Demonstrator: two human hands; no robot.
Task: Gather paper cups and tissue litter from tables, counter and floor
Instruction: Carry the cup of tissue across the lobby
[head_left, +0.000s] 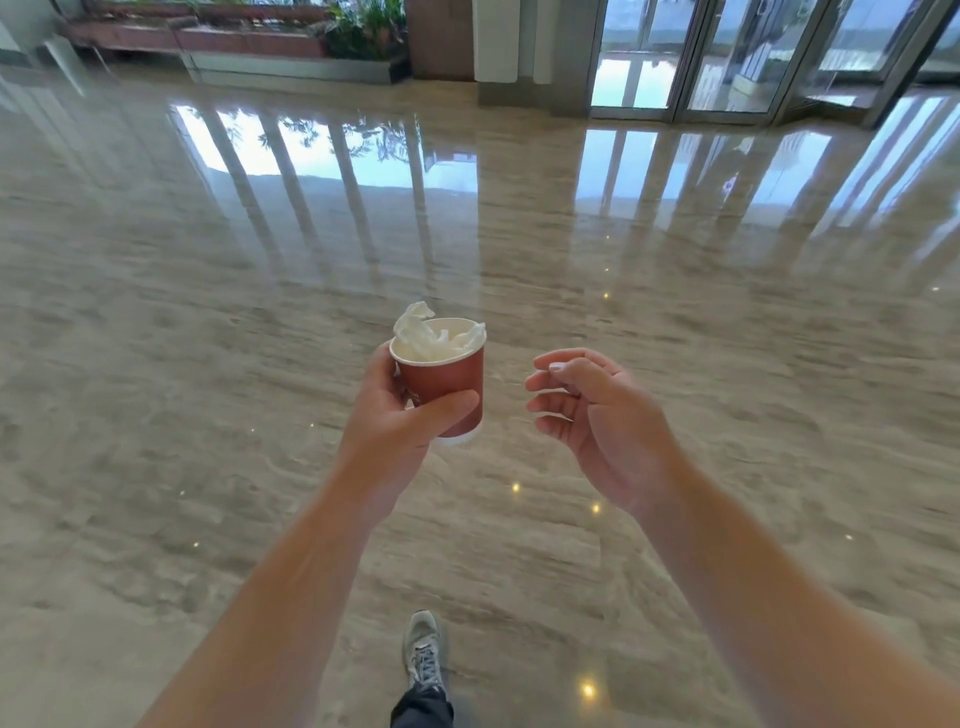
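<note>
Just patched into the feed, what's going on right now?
A person is standing on a polished marble floor in a lobby, one grey sneaker visible below. The left hand grips a red paper cup, held upright, with crumpled white tissue stuffed inside and poking above the rim. The right hand is beside the cup, apart from it, fingers loosely curled and holding nothing. No other litter shows on the floor in view. Glass doors and planters lie ahead.

Cup (444, 382) print behind left-hand fingers (447, 408).
</note>
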